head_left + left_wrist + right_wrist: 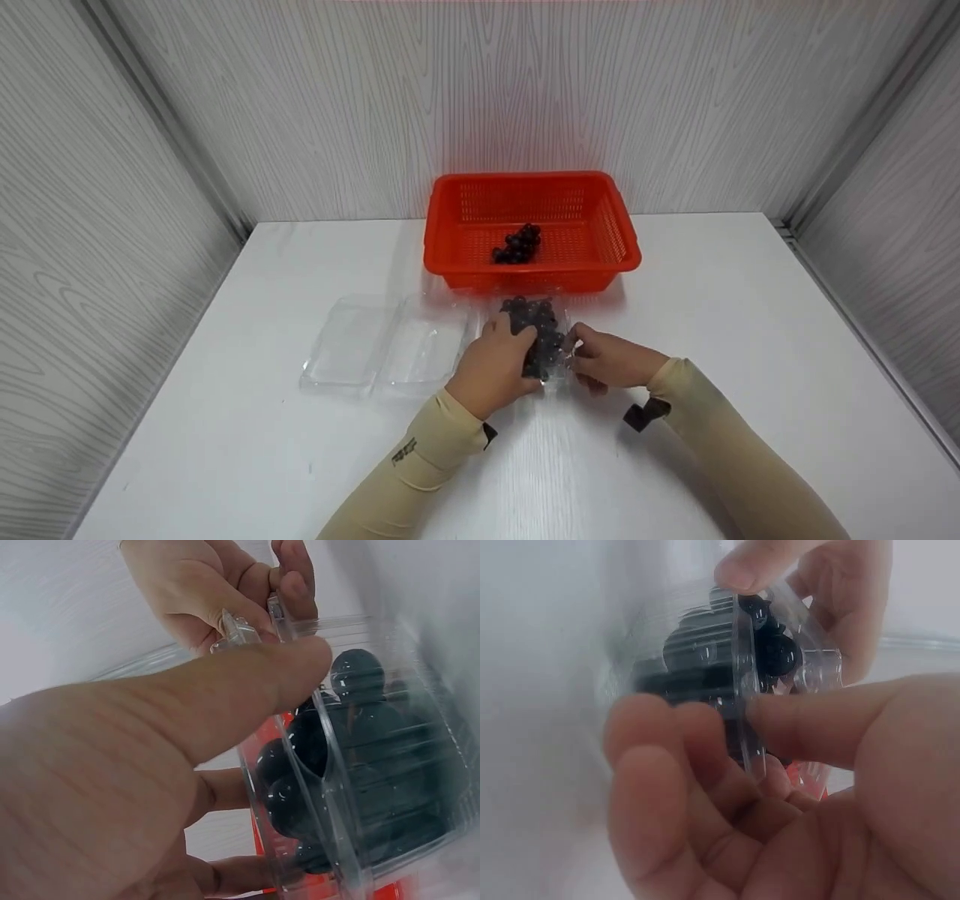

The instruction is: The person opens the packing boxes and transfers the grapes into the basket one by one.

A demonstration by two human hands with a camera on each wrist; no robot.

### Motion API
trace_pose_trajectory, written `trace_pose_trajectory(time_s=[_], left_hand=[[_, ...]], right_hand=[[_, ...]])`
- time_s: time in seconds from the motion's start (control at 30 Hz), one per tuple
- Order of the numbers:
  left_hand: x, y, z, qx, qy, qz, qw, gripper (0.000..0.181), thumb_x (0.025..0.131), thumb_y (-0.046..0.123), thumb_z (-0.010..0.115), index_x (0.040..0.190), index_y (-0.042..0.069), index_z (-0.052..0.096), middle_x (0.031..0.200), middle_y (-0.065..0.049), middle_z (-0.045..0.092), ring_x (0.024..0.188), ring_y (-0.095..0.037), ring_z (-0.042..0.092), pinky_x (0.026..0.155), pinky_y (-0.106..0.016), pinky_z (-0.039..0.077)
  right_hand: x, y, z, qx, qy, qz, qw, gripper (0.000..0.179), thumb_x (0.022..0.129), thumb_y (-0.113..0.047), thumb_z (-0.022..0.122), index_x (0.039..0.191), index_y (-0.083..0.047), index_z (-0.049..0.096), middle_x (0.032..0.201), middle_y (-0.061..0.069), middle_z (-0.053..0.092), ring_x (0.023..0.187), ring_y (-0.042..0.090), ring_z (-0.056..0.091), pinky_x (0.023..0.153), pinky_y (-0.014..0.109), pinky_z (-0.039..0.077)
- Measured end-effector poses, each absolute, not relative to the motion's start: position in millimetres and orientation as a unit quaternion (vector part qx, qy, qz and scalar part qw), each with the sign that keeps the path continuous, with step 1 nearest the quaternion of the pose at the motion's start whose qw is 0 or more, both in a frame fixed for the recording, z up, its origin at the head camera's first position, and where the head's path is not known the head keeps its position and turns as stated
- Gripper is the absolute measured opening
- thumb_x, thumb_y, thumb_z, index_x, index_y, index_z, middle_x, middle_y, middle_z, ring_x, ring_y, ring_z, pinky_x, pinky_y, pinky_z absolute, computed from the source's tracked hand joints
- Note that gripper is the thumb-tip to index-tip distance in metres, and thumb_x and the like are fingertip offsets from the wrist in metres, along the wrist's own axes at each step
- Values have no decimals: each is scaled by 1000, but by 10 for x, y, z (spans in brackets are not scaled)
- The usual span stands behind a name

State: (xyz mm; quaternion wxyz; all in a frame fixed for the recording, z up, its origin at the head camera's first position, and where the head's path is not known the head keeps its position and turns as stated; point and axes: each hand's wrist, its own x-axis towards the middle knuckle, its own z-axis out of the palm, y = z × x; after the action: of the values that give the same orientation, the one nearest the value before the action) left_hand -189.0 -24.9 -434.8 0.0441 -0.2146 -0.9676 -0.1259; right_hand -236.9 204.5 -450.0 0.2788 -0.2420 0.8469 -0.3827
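Observation:
A clear plastic clamshell box (556,369) with dark grapes (541,330) inside is held tilted just in front of the red basket. From the left side, my left hand (491,367) grips it, thumb along its edge and fingers round the far side. On the other side, my right hand (611,358) pinches the box's rim between thumb and fingers. In the left wrist view, the two rims of the box (334,765) run close together, with the round grapes (360,675) pressed behind the ribbed plastic.
At the back stands the red plastic basket (532,281), with a small bunch of dark grapes (517,244) in it. Left of my hands an unfolded clear clamshell (349,345) lies on the white table (225,435). Wood-grained panels (337,105) rise behind and at both sides.

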Motion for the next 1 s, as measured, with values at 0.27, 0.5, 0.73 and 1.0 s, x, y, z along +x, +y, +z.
trace_pose_trajectory(time_s=[0.27,0.5,0.73,1.0], left_hand=[[-1851,-226,-4344,-219,-968,-112,56,72,79,43,89,136,10,61,129,-25,56,115,-39,60,84,-49,61],[-1817,-193,-4330,-211,-970,-115,37,72,85,45,82,140,6,55,131,-27,51,115,-38,58,88,-47,59],[-1806,-149,-4330,-203,-973,-92,53,74,84,49,82,139,7,56,131,-24,53,122,-39,56,95,-51,54],[-1827,-33,-4323,-219,-970,-76,76,89,82,54,83,147,3,50,142,-22,51,136,-43,47,110,-55,45]], right_hand=[[-2337,2053,-4503,-230,857,-375,268,14,102,-7,46,116,-6,49,69,4,59,57,19,56,53,30,47],[-2324,2063,-4480,-223,860,-374,267,7,103,-9,50,109,-8,48,65,3,57,56,19,57,55,31,49],[-2317,2070,-4493,-215,863,-369,270,5,104,-11,50,109,-9,48,66,2,56,56,17,57,57,32,50],[-2340,2048,-4479,-225,859,-373,269,7,105,-15,51,108,-9,48,65,1,54,53,15,51,53,28,46]])
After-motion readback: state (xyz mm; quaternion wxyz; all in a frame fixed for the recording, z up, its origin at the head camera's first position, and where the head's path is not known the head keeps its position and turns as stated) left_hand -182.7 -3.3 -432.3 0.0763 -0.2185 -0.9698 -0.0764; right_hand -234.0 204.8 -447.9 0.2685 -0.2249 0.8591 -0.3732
